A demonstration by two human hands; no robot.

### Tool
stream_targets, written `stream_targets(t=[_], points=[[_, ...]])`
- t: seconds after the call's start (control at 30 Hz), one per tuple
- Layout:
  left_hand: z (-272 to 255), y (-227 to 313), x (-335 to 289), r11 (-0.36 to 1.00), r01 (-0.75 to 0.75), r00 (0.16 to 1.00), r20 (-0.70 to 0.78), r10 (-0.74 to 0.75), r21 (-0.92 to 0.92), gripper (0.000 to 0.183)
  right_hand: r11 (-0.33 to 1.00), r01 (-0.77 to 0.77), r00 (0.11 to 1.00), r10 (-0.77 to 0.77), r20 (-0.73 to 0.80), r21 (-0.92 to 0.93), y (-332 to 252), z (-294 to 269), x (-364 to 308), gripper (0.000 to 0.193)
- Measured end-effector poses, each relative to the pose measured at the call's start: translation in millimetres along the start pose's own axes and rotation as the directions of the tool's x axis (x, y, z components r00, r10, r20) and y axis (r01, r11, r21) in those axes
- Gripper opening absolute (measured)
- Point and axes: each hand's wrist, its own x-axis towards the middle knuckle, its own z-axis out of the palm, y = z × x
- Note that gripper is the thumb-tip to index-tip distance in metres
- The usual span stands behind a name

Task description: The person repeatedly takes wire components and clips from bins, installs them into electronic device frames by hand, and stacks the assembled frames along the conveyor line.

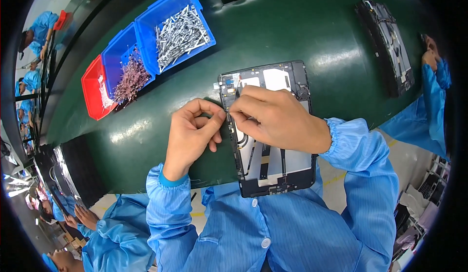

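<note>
An opened tablet [304,177], its black frame and inner parts exposed, lies on the green table in front of me. At its left edge, my left hand [192,130] is closed, with thumb and index finger pinched together. Over the upper left part of the tablet reaches my right hand [280,116], also closed in a pinch, its fingertips close to the left ones. Whatever either pinch holds is too small or hidden to make out. White inner panels, thin dark cables and small circuit parts show around the right hand.
Beyond my left hand stand a blue bin [209,40] of silvery strips, a blue bin [108,60] of pinkish wired parts and a red bin [90,89] with small white pieces. Stacked tablets [390,47] lie far right. Co-workers in blue sit on both sides.
</note>
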Motion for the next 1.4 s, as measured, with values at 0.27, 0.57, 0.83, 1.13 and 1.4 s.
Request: stream_targets(t=[0.27, 0.57, 0.83, 1.13, 1.4], points=[[3, 0, 1, 1.0, -0.017, 1.0, -0.027, 0.016, -0.008, 0.009, 1.0, -0.004, 1.0, 0.004, -0.001, 0.021, 0, 0, 0, 0.011], [3, -3, 3, 0.997, -0.072, 0.997, -0.003, 0.072, -0.017, 0.012, 0.993, -0.12, 0.992, 0.121, -0.031, 0.014, -5, -4, -3, 0.009], [3, 5, 9, 0.998, -0.061, 0.998, 0.031, 0.061, 0.019, 0.014, 0.992, -0.119, 0.993, 0.119, 0.02, -0.034, -7, -9, 8, 0.01], [-7, 7, 11, 0.991, -0.107, 0.984, 0.154, 0.094, 0.075, 0.019, 0.91, 0.141, 0.969, -0.208, -0.133, -0.391, 0, -30, 107, 0.009], [-15, 2, 15, 0.994, -0.105, 0.974, 0.196, 0.11, -0.034, 0.022, 0.663, 0.37, 0.926, -0.317, 0.204, -0.651, 29, 7, 160, 0.014]])
